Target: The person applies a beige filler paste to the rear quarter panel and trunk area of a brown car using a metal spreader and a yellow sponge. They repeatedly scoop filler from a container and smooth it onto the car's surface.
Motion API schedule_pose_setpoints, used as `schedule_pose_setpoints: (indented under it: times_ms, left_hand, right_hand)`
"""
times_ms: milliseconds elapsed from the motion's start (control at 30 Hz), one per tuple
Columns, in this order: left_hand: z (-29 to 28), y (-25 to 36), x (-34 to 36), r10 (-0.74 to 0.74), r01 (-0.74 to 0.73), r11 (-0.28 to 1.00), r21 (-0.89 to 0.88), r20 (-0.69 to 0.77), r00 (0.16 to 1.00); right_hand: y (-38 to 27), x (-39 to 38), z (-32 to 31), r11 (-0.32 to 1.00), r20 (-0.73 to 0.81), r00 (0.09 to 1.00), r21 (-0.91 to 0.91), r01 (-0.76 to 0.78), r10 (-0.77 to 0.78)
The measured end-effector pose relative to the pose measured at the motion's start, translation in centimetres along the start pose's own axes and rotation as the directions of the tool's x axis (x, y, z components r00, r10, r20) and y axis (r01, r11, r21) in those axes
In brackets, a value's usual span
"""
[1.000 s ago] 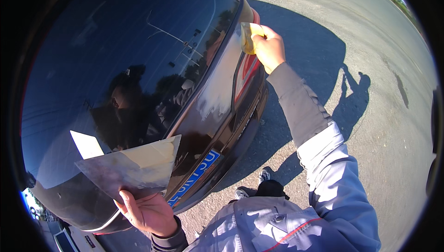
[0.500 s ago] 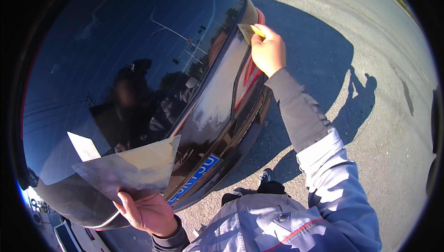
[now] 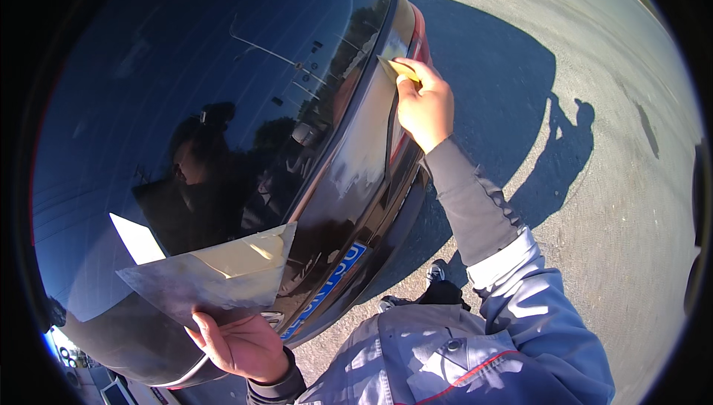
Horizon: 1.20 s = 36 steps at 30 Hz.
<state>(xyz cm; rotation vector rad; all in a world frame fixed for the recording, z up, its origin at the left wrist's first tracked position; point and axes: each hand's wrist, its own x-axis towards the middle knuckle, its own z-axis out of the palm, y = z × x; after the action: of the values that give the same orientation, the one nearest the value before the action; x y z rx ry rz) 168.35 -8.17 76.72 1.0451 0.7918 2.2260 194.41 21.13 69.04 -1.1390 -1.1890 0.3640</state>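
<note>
My left hand grips a flat, smeared putty board by its near edge, fingers beneath and thumb up. Cream-coloured putty is spread over its far right part. A bright white flat piece shows beyond the board; I cannot tell whether it is separate or a reflection. My right hand pinches a thin yellow spreader, its edge against the dark car's rear panel below the window. A pale, streaky filler patch runs along that panel from the spreader toward me.
The dark rear window fills the left, reflecting lamp posts and a person. A red tail light sits beside my right hand. Below the panel are a blue licence plate and the bumper. Sunlit pavement with shadows lies right.
My right hand and the spreader have moved a little toward me along the panel. The board in my left hand has shifted slightly right and tilted. My view has turned slightly.
</note>
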Motion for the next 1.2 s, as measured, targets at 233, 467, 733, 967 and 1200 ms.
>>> schedule_pose_setpoints:
  times_ms: [233, 467, 733, 967, 1200]
  left_hand:
    - [-2.4, 0.6, 0.7, -0.044, 0.045, 0.998, -0.036, 0.026, 0.999]
    - [-3.7, 1.3, 0.9, -0.101, 0.109, 0.991, -0.072, 0.107, 0.989]
    - [-2.8, 1.7, 0.6, -0.129, 0.131, 0.991, -0.01, 0.078, 0.989]
    - [-0.2, -0.1, 0.0, -0.284, 0.281, 0.953, -0.116, -0.01, 0.959]
    - [2.8, -3.1, -1.1, -0.444, 0.46, 0.854, -0.242, 0.12, 0.888]
  right_hand:
    - [-2.9, -7.6, 0.4, 0.996, 0.034, 0.999, 0.089, -0.02, 0.017]
    - [-6.4, -14.5, 0.6, 0.988, 0.071, 0.994, 0.122, -0.089, 0.081]
    - [-9.2, -18.6, -0.8, 0.993, 0.199, 0.98, 0.121, -0.012, -0.012]
    - [-8.1, -15.5, -5.8, 0.484, 0.295, 0.804, 0.673, -0.559, 0.517]
    - [-12.6, -13.7, -11.2, -0.01, 0.58, 0.8, 0.811, -0.585, 0.154]
